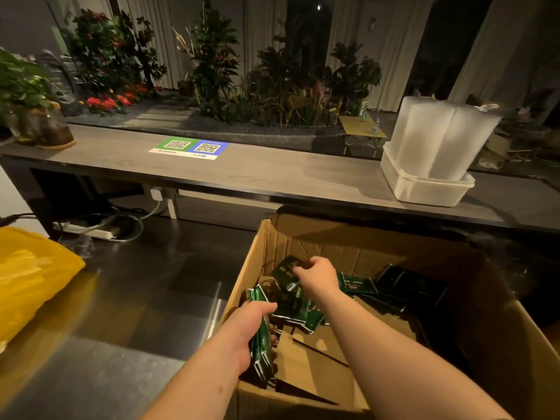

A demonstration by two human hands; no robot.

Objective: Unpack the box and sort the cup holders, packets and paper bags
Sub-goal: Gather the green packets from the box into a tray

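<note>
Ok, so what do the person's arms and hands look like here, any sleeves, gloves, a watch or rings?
Both forearms are bare as far as the frame shows: no sleeves reach into view. The left hand and the right hand wear no gloves. No watch, bracelet or band shows on either wrist. No ring is visible, though most fingers are hidden among the packets, so I cannot rule one out.

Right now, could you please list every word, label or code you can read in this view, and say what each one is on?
No text here can be quoted.
QR code sign on the wooden counter: two codes, green and blue panels; captions too small.
Green packets in the left hand: print blurred.
Green packet in the right hand: markings blurred.
Dark packets in the cardboard box: unreadable.
</note>
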